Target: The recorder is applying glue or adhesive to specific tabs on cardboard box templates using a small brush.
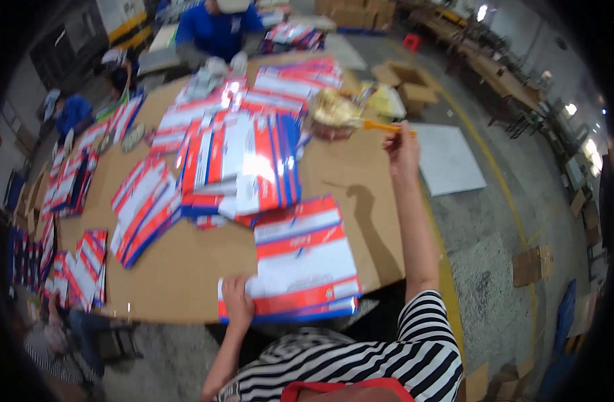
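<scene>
Two risks: slip, drip

Left hand (pixel 238 303) fingers on corner, spread unclear; striped sheets (pixel 307 258) extend rightward, may slide if pressed lightly. Tub (pixel 332 128) left of right hand (pixel 403 154) fingers, pinching orange tool (pixel 379 125); overloaded, it could drip.

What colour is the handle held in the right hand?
The handle is orange; the head view shows it best.

Printed sheets (pixel 303 258) are showing red, white and blue bands, a handle (pixel 376 125) is showing orange, a shirt (pixel 347 360) is displaying black-and-white stripes
</scene>
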`<state>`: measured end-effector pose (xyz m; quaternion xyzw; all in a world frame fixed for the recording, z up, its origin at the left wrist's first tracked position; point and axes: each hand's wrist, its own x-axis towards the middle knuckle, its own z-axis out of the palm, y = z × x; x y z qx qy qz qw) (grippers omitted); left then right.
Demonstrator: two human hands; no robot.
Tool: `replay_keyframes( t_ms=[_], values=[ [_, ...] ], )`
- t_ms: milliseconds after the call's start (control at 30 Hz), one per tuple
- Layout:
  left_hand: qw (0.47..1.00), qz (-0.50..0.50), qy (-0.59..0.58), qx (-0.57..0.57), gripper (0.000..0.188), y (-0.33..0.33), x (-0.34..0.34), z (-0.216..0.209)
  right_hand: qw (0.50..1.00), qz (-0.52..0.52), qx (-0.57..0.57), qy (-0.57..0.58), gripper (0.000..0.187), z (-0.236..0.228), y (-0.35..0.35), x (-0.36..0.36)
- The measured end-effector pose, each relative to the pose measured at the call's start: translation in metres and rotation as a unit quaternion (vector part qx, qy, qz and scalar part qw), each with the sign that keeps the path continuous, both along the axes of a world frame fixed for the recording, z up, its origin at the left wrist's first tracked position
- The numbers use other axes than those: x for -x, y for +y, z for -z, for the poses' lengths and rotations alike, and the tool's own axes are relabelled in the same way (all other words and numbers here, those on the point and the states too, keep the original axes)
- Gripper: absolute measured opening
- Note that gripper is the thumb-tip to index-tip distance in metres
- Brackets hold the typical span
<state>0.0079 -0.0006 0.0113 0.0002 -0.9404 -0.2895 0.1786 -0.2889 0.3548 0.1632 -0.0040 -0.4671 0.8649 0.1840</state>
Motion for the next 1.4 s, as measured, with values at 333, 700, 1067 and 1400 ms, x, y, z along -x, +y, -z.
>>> replay_keyframes(
  t_ms=[333,700,1067,1400],
  values=[
    [0.998,-0.013,0.022,-0.06,0.034,0.009,0.018,-0.011,0.967,-0.149,-0.029,-0.204,0.026,0.076,-0.072,-0.222],
    [0.986,-0.036,0.048,-0.155,0.023,0.003,0.001,-0.007,0.951,-0.227,-0.053,-0.204,0.023,0.109,-0.131,-0.257],
    [0.973,-0.061,0.05,-0.218,0.017,0.002,0.004,-0.008,0.954,-0.229,-0.073,-0.179,0.025,0.116,-0.138,-0.255],
    [0.962,-0.06,0.055,-0.262,0.016,-0.002,0.001,-0.003,0.949,-0.242,-0.052,-0.194,0.019,0.115,-0.139,-0.256]
  ],
)
